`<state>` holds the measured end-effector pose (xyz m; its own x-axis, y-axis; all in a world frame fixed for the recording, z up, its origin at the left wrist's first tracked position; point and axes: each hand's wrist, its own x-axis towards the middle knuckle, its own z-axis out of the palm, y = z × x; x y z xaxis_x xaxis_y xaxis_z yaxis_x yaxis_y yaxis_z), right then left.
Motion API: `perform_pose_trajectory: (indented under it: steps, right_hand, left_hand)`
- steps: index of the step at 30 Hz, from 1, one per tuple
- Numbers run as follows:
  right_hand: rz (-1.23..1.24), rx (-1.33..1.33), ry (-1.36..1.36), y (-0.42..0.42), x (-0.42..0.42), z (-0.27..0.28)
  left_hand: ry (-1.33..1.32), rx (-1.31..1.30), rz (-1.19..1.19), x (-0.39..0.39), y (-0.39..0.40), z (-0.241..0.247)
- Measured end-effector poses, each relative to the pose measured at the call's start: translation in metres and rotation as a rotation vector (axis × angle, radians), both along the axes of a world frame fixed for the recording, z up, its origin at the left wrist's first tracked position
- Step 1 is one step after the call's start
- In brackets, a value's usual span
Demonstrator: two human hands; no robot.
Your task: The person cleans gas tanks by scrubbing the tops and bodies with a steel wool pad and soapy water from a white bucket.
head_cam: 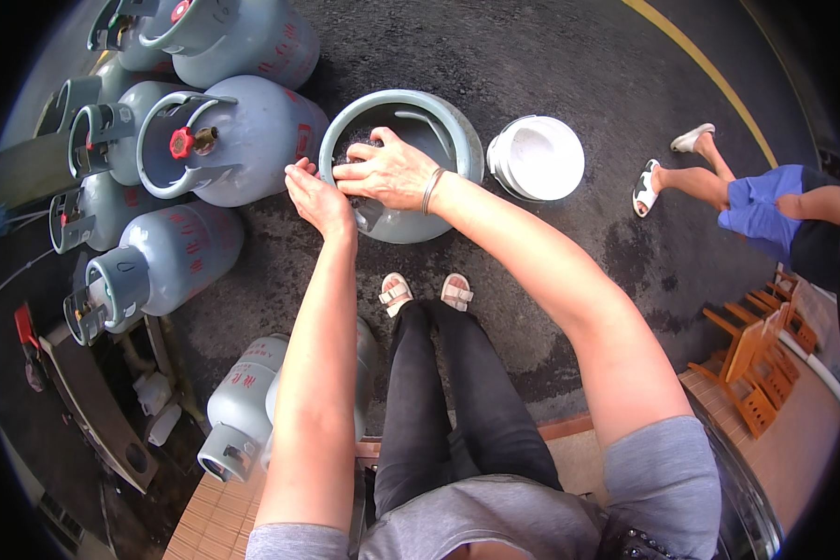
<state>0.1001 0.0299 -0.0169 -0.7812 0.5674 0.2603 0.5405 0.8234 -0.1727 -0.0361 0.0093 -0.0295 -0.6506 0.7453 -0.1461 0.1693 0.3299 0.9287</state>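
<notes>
A grey gas cylinder (420,227) stands upright on the asphalt before my feet, its round collar facing me. My right hand (388,171), with metal bangles at the wrist, reaches over the collar with bent, spread fingers; its fingertips are at the left inner side, and nothing is seen in its grasp. The valve of this cylinder is hidden. My left hand (318,196) is cupped at the outer left side of the collar, palm towards it; whether it holds anything cannot be told. Close by on the left is another gas cylinder (266,140) with a red valve knob (181,143).
Several more gas cylinders (189,245) crowd the left, with others near my left leg. A white plastic bucket (537,159) stands right of the middle cylinder. A person (763,203) is at the far right, above wooden chairs (749,350). The asphalt has dark wet patches.
</notes>
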Motion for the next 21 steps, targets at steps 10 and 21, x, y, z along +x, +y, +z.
perform_pose_trajectory:
  steps: [10, 21]
  right_hand:
    - [-0.038, 0.054, -0.007, -0.027, -0.008, 0.001]
    - [-0.578, 0.025, 0.257, -0.008, -0.022, -0.016]
  left_hand:
    - [0.143, -0.084, -0.085, -0.008, 0.003, -0.009]
    - [0.296, -0.021, -0.302, -0.014, 0.008, -0.009]
